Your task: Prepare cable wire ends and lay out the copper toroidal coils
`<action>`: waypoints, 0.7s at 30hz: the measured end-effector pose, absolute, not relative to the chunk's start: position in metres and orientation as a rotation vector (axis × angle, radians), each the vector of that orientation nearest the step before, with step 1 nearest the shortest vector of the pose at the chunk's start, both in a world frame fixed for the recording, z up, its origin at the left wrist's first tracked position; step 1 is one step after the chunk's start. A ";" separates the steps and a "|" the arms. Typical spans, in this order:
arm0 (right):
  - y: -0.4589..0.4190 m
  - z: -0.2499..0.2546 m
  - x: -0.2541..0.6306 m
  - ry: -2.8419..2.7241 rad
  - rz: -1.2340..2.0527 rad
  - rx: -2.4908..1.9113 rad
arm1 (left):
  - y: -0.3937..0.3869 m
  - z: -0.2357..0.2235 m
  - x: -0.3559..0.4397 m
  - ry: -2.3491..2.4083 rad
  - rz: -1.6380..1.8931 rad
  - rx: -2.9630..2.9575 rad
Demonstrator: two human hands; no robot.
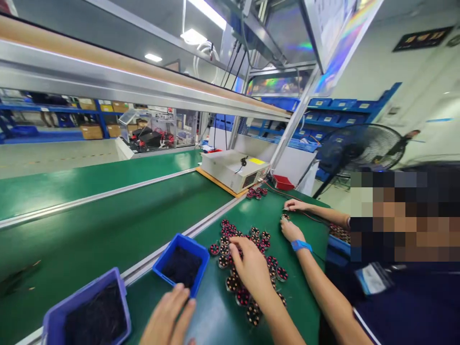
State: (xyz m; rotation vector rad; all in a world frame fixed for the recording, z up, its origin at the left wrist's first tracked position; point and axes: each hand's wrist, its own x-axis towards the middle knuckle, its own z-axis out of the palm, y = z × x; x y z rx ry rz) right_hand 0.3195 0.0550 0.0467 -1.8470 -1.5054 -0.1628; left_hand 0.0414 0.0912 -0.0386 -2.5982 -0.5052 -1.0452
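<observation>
Below me, many small round motor stators [254, 314] with copper-coloured and red windings lie in a loose cluster on the green table. My right hand [253, 268] reaches over the cluster from the front, thumb and forefinger slightly apart beside the stators at its left side; I see nothing held. At the bottom, my left hand [168, 316] has its fingers stretched out, slightly blurred, by the near edge of a small blue bin [200, 274]. Dark pieces, too indistinct to name, fill that bin. Whether the left fingertips touch its rim, I cannot tell.
Another blue-violet bin [124, 306] with dark contents stands at lower left. A metal rail [204, 221] crosses the table. Across from my right, a co-worker's hands [293, 230] handle a stator. Beyond are a grey instrument box [226, 170] and a red tray [283, 182].
</observation>
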 end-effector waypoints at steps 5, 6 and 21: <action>-0.024 0.024 0.364 -1.253 -0.342 -1.968 | 0.063 -0.042 0.180 -0.425 -1.143 -2.739; -0.036 0.019 0.368 -1.251 -0.362 -1.974 | 0.059 -0.047 0.197 -0.497 -1.155 -2.761; -0.036 -0.042 0.319 -1.537 -0.374 -1.834 | 0.047 -0.060 0.196 -0.776 -1.056 -2.845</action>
